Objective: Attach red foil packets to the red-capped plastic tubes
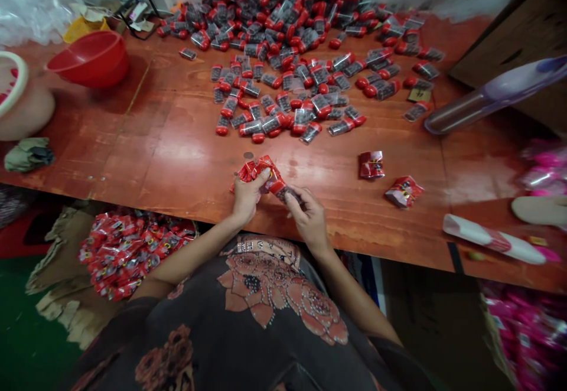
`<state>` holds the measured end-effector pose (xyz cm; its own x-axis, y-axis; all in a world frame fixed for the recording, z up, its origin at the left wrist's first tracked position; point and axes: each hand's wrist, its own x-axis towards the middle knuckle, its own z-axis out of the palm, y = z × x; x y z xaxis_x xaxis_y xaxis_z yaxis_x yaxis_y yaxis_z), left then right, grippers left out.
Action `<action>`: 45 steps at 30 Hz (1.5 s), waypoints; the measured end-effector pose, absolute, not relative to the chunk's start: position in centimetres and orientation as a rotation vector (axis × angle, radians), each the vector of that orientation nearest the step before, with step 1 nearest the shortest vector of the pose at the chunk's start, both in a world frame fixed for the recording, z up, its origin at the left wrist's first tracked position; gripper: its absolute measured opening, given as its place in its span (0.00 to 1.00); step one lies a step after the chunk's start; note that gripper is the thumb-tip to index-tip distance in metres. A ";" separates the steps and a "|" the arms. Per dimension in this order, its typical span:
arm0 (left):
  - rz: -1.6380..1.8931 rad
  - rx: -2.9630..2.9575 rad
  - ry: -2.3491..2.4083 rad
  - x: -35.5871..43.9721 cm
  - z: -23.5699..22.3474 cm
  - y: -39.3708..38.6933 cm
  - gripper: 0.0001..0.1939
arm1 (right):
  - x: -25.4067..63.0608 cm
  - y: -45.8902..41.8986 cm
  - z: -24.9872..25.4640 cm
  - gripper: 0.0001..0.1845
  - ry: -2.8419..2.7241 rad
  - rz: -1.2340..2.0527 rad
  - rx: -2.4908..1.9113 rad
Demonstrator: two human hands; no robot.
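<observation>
Left hand (246, 197) is half closed, fingers curled round a crumpled red foil pkt (259, 171), which sticks out ahead of the hand and over toward the right hand. Right hand (309, 218) is mostly closed too, thumb and fingers pinching a clear tube (287, 193) w/ dark contents. Its red-capped end sits hard against the pkt; can't tell from here if it's inside. Both hands are held just above the edge of a red-stained wooden table (177, 160), and the pkt is between them.

Just past the left hand's fingertips lies a small round grey disc (248, 155); can't tell what it is. Well ahead of both hands is a big loose heap of matching red-capped tubes (277, 78). To the right of the right hand, on the table, are two more red foil pkts (371, 165) (404, 191), near each other. Further right of that hand is a white-and-red tube (491, 240).

Below and left of the left hand, off the table edge, a pile of red pkts (133, 255) sits on torn cardboard (57, 279). Well left of that hand, on the table, is a red plastic bowl (88, 59).
</observation>
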<state>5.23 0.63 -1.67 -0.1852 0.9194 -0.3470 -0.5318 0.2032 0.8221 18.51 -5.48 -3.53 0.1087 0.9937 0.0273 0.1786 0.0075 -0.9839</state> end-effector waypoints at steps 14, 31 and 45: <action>1.219 0.735 1.149 4.4 -1.4 0.0 0.14 | 19.1 -5.0 -3.0 0.14 -0.986 1.235 -1.336; 1.158 0.633 1.015 4.2 -1.3 -0.3 0.14 | 17.7 -5.9 -4.0 0.14 -0.989 1.053 -1.331; 1.123 0.615 1.087 5.0 -0.6 -1.7 0.15 | 16.9 -6.1 -3.6 0.13 -1.053 0.945 -1.375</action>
<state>5.01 -1.71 -0.55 0.0396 0.9275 -0.3718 -0.4020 0.3554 0.8438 16.92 -6.09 -3.63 0.2848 0.9582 0.0267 0.0771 0.0049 -0.9970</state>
